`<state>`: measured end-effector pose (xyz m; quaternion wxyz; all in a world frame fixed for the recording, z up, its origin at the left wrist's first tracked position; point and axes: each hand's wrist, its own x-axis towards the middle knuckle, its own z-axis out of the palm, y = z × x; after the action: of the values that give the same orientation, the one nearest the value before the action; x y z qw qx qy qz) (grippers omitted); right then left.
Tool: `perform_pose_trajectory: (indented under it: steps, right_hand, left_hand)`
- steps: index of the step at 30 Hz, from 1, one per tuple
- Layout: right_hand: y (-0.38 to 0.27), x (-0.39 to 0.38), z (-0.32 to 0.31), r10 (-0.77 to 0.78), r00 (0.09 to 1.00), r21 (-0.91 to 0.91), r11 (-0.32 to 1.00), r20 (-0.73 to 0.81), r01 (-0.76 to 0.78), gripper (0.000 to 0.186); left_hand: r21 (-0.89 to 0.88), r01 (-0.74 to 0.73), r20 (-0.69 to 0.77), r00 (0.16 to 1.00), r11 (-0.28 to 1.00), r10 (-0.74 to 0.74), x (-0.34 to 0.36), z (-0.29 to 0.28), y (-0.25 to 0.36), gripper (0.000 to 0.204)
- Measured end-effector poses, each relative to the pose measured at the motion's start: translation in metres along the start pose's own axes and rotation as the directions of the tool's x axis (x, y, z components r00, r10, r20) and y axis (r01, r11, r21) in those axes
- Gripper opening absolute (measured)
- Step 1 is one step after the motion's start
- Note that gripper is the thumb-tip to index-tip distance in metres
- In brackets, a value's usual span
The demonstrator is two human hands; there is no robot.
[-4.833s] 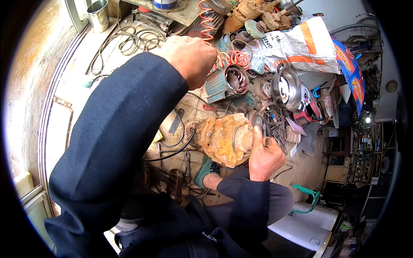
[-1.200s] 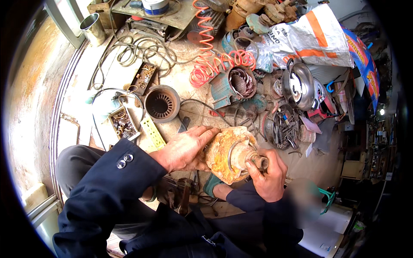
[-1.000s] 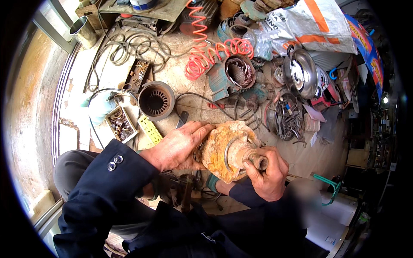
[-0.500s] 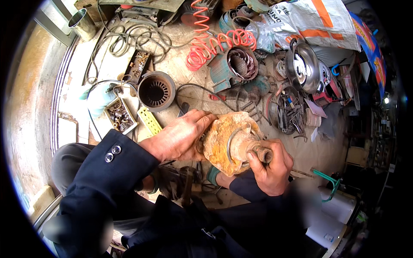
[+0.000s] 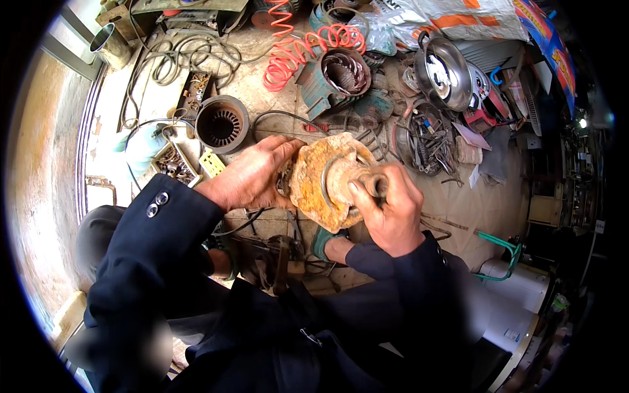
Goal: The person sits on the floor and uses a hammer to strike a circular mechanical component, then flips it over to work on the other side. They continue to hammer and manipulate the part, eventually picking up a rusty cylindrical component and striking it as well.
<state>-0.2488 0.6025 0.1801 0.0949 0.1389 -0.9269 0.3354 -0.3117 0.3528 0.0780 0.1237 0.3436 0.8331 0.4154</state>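
Observation:
A rusty flanged metal part [image 5: 313,187], crusted orange-brown with an uneven rim, is held up in front of me between both hands. From its face a hollow neck [image 5: 344,181] points to the right, and a loose-looking wire ring [image 5: 325,180] curves round the neck's base. My left hand [image 5: 252,177] grips the flange's left edge, its fingertips partly hidden behind it. Closed round the neck's open end is my right hand [image 5: 396,209], thumb along the near side. Just beyond the left hand, a dark motor stator [image 5: 244,124] stands on the floor.
Farther off are a green motor housing [image 5: 308,88], a coiled red air hose [image 5: 278,75] and a steel pan [image 5: 452,72]. A tray of small fittings [image 5: 175,165] lies at left. Loose tools [image 5: 429,141] are heaped at right, with a green-handled saw frame [image 5: 504,245] nearer me.
The whole view has shifted, with the floor items now farther left and higher in the picture. Both hands have moved slightly away from my body, still gripping the rusty flanged part.

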Motion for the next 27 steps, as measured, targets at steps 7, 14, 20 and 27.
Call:
perform_pose_trajectory:
  steps: [7,14,20,27]
  right_hand:
    - [0.000,0.006,-0.019,0.042,0.987,-0.010,0.999,0.156,-0.041,0.036]
    - [-0.008,-0.033,-0.088,0.311,0.845,0.452,0.887,-0.436,-0.094,0.025]
    - [0.010,-0.155,-0.023,0.721,0.616,0.733,0.599,-0.317,-0.323,0.026]
    - [0.038,-0.163,0.074,0.699,0.710,0.388,0.681,-0.089,-0.621,0.025]
  left_hand:
    - [0.049,0.050,0.032,0.998,0.998,-0.051,0.005,-0.006,0.014,0.109]
    - [-0.055,0.055,0.073,0.996,0.997,-0.051,0.012,-0.001,0.022,0.108]
    - [-0.177,0.195,0.080,0.980,0.965,-0.183,0.014,0.006,0.044,0.105]
    - [-0.236,0.325,0.106,0.946,0.916,-0.308,0.008,0.011,0.038,0.100]
